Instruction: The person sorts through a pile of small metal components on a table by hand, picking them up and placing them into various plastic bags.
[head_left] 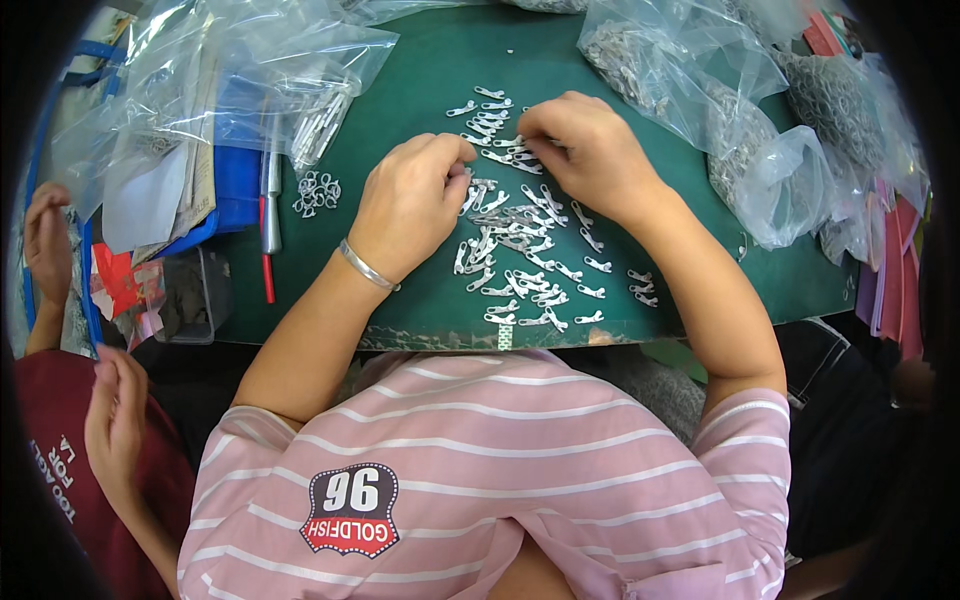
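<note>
A loose heap of small silver metal pieces (515, 232), long with a hole at one end and a forked other end, lies on the green tabletop before me. My left hand (415, 195), with a silver bangle at the wrist, hovers at the heap's left edge. Its thumb and fingers are pinched together; what they hold is hidden. Across from it, my right hand (590, 150) is closed with its fingertips down beside the upper row of metal pieces (510, 155). Whether a piece sits in that pinch cannot be made out.
Small silver rings or hooks (317, 194) lie left, beside a red-and-silver pen-like tool (270, 215) and a blue tray (237, 185). Clear plastic bags of metal parts (740, 150) stand at right. On the left a co-worker's hands (118, 410) show.
</note>
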